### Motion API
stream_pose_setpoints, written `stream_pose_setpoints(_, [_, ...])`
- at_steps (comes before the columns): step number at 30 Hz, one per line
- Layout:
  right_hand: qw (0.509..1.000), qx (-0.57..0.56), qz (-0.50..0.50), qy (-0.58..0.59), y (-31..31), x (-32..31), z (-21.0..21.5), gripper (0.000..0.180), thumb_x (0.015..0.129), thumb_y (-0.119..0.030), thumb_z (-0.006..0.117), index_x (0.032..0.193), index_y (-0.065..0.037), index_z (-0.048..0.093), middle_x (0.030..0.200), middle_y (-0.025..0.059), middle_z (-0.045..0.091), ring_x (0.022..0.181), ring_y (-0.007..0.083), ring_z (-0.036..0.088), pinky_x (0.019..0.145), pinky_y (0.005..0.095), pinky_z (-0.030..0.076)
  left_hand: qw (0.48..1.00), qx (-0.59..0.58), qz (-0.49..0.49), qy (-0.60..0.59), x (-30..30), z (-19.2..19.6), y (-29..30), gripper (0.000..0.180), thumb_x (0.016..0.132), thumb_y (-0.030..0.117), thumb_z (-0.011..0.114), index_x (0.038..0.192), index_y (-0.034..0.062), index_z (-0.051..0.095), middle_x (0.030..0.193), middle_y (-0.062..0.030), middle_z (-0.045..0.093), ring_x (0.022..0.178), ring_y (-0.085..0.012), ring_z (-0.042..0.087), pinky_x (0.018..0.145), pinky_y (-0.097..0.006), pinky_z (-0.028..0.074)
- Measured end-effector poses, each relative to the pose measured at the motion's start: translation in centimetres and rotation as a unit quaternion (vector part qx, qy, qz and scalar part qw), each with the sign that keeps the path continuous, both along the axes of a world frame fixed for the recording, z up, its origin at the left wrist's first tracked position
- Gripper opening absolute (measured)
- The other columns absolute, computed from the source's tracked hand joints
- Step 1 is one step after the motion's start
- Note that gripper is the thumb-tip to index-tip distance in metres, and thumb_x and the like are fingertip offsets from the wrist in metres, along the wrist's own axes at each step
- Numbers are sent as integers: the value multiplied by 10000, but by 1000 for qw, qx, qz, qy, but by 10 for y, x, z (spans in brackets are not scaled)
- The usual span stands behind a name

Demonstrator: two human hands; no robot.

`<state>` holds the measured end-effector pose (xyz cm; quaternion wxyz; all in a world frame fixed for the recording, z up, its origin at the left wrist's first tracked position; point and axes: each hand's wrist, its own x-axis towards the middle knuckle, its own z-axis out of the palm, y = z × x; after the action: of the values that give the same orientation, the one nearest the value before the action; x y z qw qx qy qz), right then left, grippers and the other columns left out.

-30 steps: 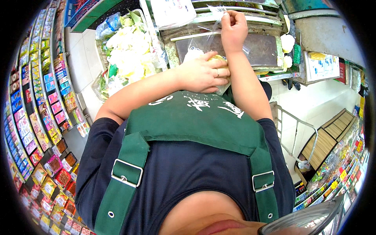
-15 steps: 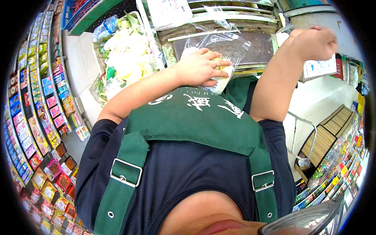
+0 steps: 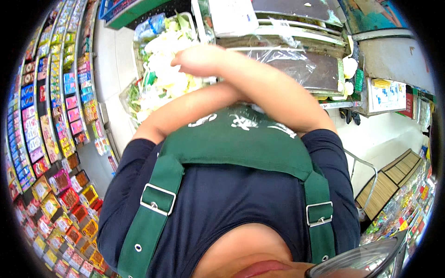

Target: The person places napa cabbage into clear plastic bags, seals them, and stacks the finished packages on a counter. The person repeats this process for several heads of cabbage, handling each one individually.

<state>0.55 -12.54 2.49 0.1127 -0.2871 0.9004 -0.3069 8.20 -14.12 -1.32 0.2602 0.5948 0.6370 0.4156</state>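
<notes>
Shop aisle: colourful packets left; right hand over greens.

Two crossed forearms, one green apron, two metal strap buckles, one clear plastic sheet

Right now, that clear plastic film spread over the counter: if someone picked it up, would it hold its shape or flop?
The clear plastic film would probably flop: it lies wrinkled and creased on the counter. It looks very thin and see-through, so likely light. Its glossy sheen suggests it may be slippery or cling to itself.
</notes>
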Motion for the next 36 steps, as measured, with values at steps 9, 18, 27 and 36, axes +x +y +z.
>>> stream_pose_setpoints(9, [762, -223, -583, 173, 195, 188, 11, 269, 914, -176, 661, 1119, -4, 633, 988, 100, 658, 891, 181, 642, 801, 317, 513, 948, 21, -93, 305, -4, 25, 22, 409, 797, 313, 683, 1205, 284, 676, 1391, 9, 538, 1261, -253, 506, 1070, -430, 378])
stream_pose_setpoints(18, [758, -254, -588, -124, 141, 251, -53, 567, 888, -354, 714, 1264, 23, 520, 947, 107, 663, 832, 166, 639, 737, 299, 519, 942, 3, -74, 328, -12, 29, 19, 392, 830, 277, 676, 1220, 256, 650, 1409, -4, 524, 1307, -274, 471, 1081, -457, 383])
stream_pose_setpoints(27, [805, -260, -482, -227, 206, 230, -47, 442, 901, -353, 679, 1102, 41, 650, 961, 164, 690, 855, 202, 646, 769, 328, 519, 940, 93, 239, 226, -21, 33, -36, 343, 834, 119, 708, 1165, 67, 636, 1263, -125, 593, 1138, -286, 568, 1003, -400, 439])
stream_pose_setpoints(36, [714, -390, -564, -140, 190, 209, -54, 240, 967, -186, 626, 1064, 27, 677, 869, 24, 664, 769, 82, 574, 727, 229, 473, 921, -134, 251, -265, -41, -13, -30, 483, 934, 249, 673, 1313, -8, 517, 1205, -156, 644, 1078, -190, 617, 923, -313, 490])
